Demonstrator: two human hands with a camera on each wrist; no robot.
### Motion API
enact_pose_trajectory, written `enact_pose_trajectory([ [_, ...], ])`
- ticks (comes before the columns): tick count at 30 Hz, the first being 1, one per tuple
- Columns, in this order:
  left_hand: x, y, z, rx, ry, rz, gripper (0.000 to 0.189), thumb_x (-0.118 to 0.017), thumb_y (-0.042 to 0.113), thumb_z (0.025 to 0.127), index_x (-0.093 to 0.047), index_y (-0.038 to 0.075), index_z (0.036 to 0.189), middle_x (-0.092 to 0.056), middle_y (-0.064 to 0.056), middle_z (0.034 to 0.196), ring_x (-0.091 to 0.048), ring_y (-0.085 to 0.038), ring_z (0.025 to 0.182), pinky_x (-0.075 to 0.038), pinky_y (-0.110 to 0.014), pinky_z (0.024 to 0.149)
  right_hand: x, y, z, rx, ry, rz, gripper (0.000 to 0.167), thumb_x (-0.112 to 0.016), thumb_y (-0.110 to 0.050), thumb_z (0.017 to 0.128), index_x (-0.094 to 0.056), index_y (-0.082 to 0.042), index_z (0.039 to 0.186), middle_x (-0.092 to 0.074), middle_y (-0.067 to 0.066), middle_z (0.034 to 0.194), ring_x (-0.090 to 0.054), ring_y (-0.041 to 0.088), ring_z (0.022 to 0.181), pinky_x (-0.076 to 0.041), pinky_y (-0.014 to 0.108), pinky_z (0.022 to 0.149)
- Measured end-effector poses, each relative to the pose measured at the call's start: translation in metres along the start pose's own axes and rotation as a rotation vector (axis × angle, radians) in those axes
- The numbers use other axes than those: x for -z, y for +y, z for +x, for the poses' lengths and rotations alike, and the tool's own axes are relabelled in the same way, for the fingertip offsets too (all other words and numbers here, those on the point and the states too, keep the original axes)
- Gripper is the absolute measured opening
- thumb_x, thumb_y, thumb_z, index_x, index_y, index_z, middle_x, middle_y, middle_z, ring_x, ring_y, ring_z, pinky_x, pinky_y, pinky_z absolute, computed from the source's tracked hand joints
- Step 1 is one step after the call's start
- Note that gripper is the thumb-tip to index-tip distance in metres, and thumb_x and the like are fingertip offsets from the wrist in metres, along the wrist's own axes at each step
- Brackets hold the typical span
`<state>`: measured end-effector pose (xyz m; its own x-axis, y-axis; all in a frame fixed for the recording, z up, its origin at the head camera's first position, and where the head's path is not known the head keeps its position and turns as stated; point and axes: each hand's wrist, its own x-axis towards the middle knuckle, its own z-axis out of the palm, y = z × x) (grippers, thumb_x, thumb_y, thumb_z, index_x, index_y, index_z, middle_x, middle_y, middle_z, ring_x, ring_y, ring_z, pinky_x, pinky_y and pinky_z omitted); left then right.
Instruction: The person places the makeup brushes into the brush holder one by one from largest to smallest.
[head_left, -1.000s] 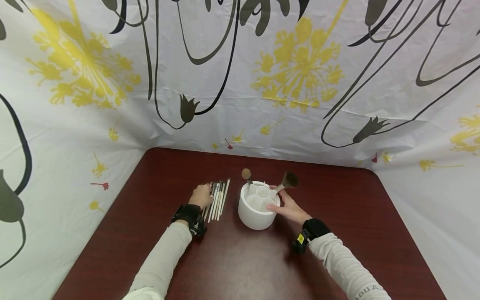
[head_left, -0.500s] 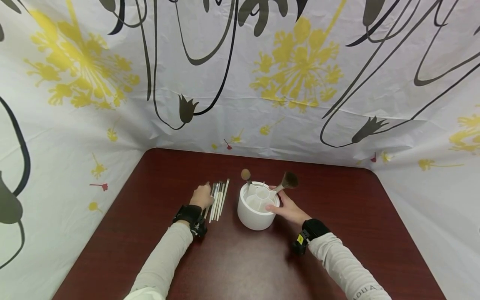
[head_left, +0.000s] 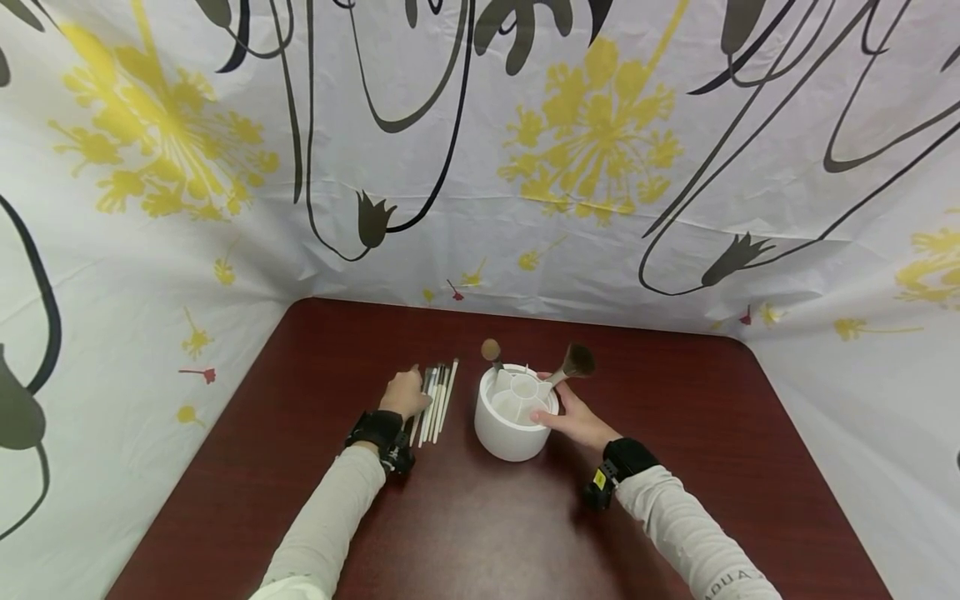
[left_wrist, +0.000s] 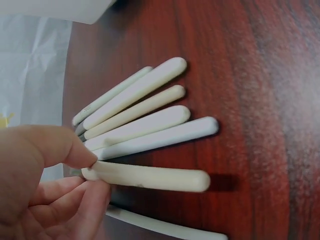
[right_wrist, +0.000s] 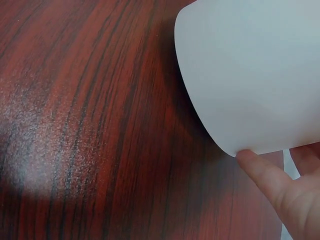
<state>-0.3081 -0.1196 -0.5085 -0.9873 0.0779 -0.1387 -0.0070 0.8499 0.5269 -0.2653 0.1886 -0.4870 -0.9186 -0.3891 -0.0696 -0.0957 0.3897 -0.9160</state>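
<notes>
My left hand (head_left: 405, 393) pinches a cream-handled makeup brush (left_wrist: 150, 178) between thumb and fingers. Its handle end sticks out past the fingertips and casts a shadow on the table; the bristle end is hidden by the hand. Several more makeup brushes (head_left: 440, 404) lie fanned out beside it, their pale handles pointing toward me. My right hand (head_left: 581, 423) holds a round white brush holder (head_left: 512, 440) by its right side, thumb at the rim. Inside, the holder has a petal-shaped divider. Out of it stand a large fluffy brush (head_left: 579, 361) and a smaller round-headed brush (head_left: 491, 350).
The dark red wooden table (head_left: 480, 533) has rounded far corners. A white curtain (head_left: 465, 208) with yellow and grey flower prints hangs around its back and sides. Another pale handle (left_wrist: 165, 226) lies nearest the lower edge in the left wrist view.
My left hand has shifted slightly at the left end of the brush row, and its fingers have changed position. The right hand and holder stay in place.
</notes>
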Motion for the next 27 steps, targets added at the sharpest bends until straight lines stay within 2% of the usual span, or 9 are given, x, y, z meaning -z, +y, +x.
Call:
enact_pose_trajectory([
  [4,0.005,0.002,-0.002,0.004,0.004,0.006,0.017,-0.064,0.014,0.079,-0.053,0.002,0.075,-0.038,0.0,0.058,-0.037,-0.012,0.048,-0.031,-0.025,0.044,0.0,-0.008,-0.002,-0.002,-0.006,0.026,0.067,-0.063,-0.013,0.084,-0.023,-0.002,0.137,-0.03,0.023,0.14,-0.029,0.035,0.128,-0.025,0.05,0.101],
  [7,0.012,0.005,-0.006,0.014,0.005,-0.02,0.021,-0.063,0.014,0.079,-0.056,-0.002,0.09,-0.05,-0.007,0.072,-0.045,-0.017,0.057,-0.036,-0.027,0.049,0.0,-0.011,-0.002,0.004,-0.007,0.058,0.066,-0.063,-0.008,0.083,-0.025,-0.001,0.135,-0.031,0.026,0.138,-0.029,0.038,0.127,-0.024,0.052,0.101],
  [9,0.016,0.008,-0.008,0.013,0.012,-0.034,0.028,-0.063,0.014,0.079,-0.055,-0.003,0.1,-0.054,-0.01,0.081,-0.049,-0.019,0.064,-0.039,-0.029,0.053,0.0,-0.009,-0.002,0.008,-0.003,0.035,0.066,-0.064,-0.01,0.083,-0.025,-0.001,0.135,-0.032,0.025,0.138,-0.029,0.037,0.127,-0.024,0.051,0.101],
  [16,0.03,0.021,-0.011,-0.042,0.068,-0.079,0.038,-0.064,0.014,0.078,-0.055,-0.004,0.111,-0.061,-0.011,0.083,-0.058,-0.02,0.071,-0.047,-0.031,0.059,0.001,0.003,0.002,-0.011,0.0,0.028,0.07,-0.064,-0.016,0.083,-0.022,-0.004,0.138,-0.031,0.018,0.141,-0.029,0.031,0.128,-0.026,0.047,0.101],
  [22,0.037,0.031,-0.012,-0.119,0.103,-0.125,0.034,-0.063,0.011,0.077,-0.058,-0.004,0.107,-0.06,-0.008,0.081,-0.055,-0.017,0.069,-0.045,-0.028,0.059,0.002,0.005,0.003,0.005,-0.007,0.025,0.07,-0.064,-0.018,0.083,-0.023,-0.005,0.138,-0.029,0.018,0.141,-0.028,0.032,0.129,-0.024,0.05,0.101],
  [27,0.042,0.04,-0.014,-0.151,0.145,-0.163,0.029,-0.065,0.012,0.076,-0.06,0.0,0.102,-0.059,-0.006,0.081,-0.053,-0.017,0.07,-0.045,-0.029,0.062,0.001,0.0,0.001,-0.003,-0.017,0.041,0.07,-0.064,-0.018,0.084,-0.022,-0.005,0.138,-0.028,0.02,0.141,-0.027,0.033,0.129,-0.024,0.051,0.101],
])
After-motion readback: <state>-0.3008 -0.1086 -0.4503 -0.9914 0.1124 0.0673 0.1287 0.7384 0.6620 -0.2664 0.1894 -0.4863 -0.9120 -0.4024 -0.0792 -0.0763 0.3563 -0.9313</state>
